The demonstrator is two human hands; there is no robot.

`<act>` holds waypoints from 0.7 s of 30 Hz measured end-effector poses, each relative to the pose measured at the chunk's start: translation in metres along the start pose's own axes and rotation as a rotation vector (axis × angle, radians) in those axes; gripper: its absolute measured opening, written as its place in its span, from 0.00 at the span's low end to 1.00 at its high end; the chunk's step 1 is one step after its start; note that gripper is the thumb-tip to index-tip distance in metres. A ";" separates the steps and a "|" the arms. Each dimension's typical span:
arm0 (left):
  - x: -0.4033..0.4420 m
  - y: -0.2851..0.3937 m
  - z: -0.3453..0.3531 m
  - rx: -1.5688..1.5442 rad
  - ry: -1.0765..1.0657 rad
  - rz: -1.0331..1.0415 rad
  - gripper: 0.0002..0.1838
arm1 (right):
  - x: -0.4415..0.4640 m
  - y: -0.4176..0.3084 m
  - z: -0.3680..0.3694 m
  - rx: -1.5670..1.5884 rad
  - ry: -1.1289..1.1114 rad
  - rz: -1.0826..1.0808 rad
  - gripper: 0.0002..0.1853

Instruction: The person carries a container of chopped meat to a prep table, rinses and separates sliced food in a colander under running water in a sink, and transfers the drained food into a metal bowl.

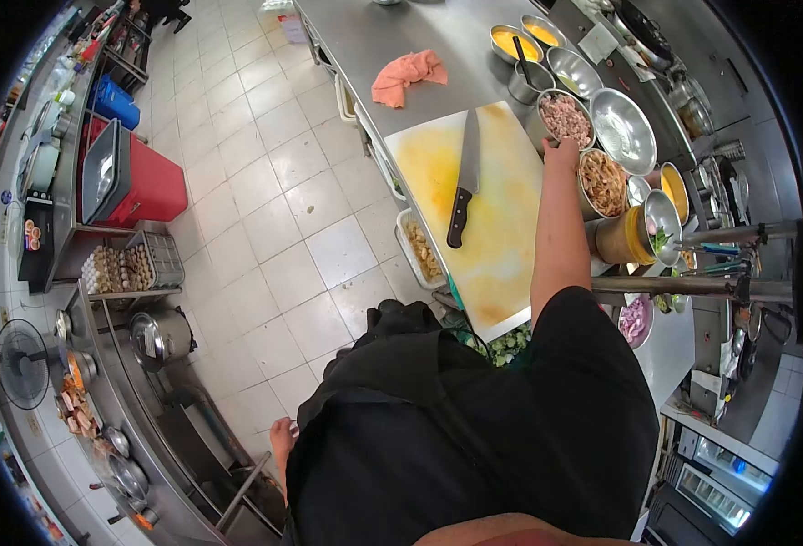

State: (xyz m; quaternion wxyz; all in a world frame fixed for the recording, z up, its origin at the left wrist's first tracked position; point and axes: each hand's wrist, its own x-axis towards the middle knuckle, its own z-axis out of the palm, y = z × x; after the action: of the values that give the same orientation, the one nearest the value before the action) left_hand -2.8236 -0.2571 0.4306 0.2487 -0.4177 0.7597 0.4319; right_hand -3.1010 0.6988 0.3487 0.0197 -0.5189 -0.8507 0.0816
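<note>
My right hand (561, 152) reaches across the cutting board and has its fingers closed at the near rim of a metal container of raw minced meat (566, 120). Just below it is a container of browned, shredded food (603, 182). A knife (463, 187) with a dark handle lies on the yellow-stained white cutting board (510, 264), left of my right forearm. My left hand (283, 439) hangs low beside my dark clothing, away from the counter. It holds nothing that I can see, with its fingers loosely apart.
An orange cloth (409, 78) lies on the steel counter (365, 32). Steel bowls (624, 130) and yellow-filled bowls (514, 43) line the right side. A metal bar (674, 288) crosses near my right arm. A food bin (419, 247) sits below the board's left edge.
</note>
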 end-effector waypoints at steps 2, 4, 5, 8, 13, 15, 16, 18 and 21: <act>-0.034 0.073 0.008 -0.031 0.033 -0.090 0.12 | 0.009 0.007 0.016 -0.003 -0.090 0.003 0.29; -0.020 0.057 -0.001 0.082 0.060 0.037 0.12 | 0.023 0.038 0.051 0.143 0.078 -0.089 0.25; -0.025 0.075 0.006 0.068 0.087 0.072 0.12 | 0.023 0.035 0.060 0.226 0.165 -0.145 0.23; 0.005 0.047 0.005 -0.107 0.077 -0.052 0.12 | 0.001 0.003 0.020 0.435 0.084 -0.423 0.27; 0.035 0.009 0.022 -0.149 0.067 -0.024 0.10 | -0.036 -0.067 0.004 1.660 -0.190 0.150 0.20; 0.040 0.011 0.032 -0.200 0.110 -0.034 0.11 | -0.080 -0.135 -0.017 1.773 -0.207 0.160 0.21; 0.040 0.014 0.035 -0.222 0.115 -0.035 0.11 | -0.141 -0.190 -0.060 1.687 -0.198 0.148 0.12; 0.071 -0.014 0.006 -0.313 0.124 -0.028 0.12 | -0.219 -0.270 -0.062 1.613 -0.388 -0.085 0.09; 0.088 -0.059 -0.031 -0.449 0.215 -0.044 0.12 | -0.375 -0.378 -0.070 1.481 -0.745 -0.338 0.10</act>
State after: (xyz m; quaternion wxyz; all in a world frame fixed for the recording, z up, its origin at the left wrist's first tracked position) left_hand -2.8197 -0.3368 0.3547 0.0767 -0.5228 0.6574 0.5372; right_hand -3.2526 0.2054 0.4968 0.0846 -0.1771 -0.5947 0.7797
